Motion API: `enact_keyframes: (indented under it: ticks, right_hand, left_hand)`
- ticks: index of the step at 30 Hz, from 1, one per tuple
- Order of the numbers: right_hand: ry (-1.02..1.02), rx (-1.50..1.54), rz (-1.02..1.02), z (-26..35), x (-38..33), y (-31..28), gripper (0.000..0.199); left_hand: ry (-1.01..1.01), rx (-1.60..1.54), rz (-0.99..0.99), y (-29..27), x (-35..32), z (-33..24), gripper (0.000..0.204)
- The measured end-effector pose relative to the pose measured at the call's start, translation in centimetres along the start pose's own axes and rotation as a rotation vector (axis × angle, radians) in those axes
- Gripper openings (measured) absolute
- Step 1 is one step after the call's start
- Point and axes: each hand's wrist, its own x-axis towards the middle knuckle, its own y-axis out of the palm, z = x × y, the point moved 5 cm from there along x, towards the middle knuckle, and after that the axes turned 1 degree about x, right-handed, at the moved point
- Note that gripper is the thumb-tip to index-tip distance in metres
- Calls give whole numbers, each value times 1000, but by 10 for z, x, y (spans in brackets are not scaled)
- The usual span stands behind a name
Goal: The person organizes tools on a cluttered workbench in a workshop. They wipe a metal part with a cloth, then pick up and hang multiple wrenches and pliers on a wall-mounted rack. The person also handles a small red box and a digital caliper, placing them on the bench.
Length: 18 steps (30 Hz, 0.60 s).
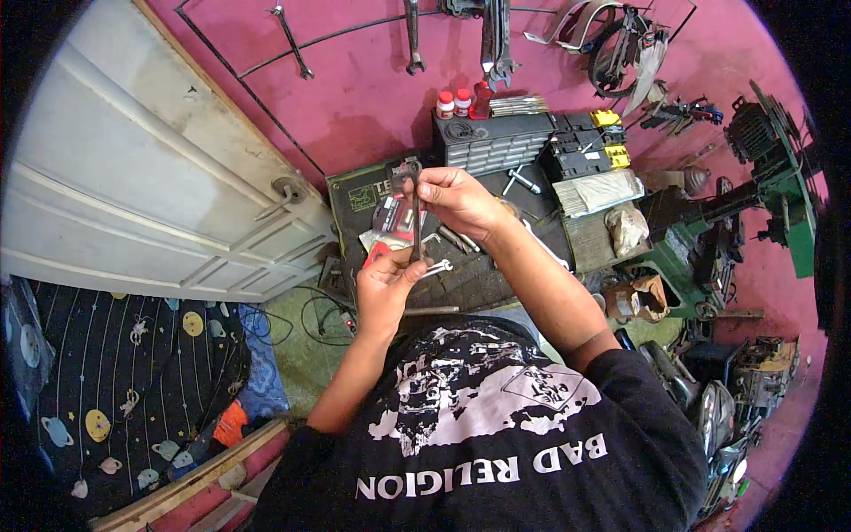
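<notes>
A long dark wrench (417,222) stands nearly upright in the picture between my two hands, above the workbench (470,284). My right hand (456,202) pinches its far end between thumb and fingers. Its near end is gripped by my left hand (386,288), with the thumb laid along it. Just beyond my left thumb a shiny open-end wrench (440,266) shows against the bench. Behind the dark wrench lie small packages (392,218) in red and dark wrapping. A metal T-handle tool (525,181) rests farther right.
A drawer cabinet (496,152) with red-capped white bottles (446,105) stands at the back of the bench. Black-and-yellow cases (585,146) sit beside it. More wrenches (413,40) hang on the pink wall. A white door (160,168) is at left, a green machine (780,186) at right.
</notes>
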Motion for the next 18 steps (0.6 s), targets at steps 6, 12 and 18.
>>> enact_keyframes:
  ticks: [6,12,18]
  right_hand:
    - [-30,-179,-159,22,19,6,16]
    - [-23,-375,-182,28,29,18,19]
    - [-7,-362,-167,27,31,19,21]
  left_hand:
    - [13,161,31,3,15,-22,30]
    - [-168,-217,115,-3,21,-11,30]
    - [-155,-176,56,-8,19,-11,28]
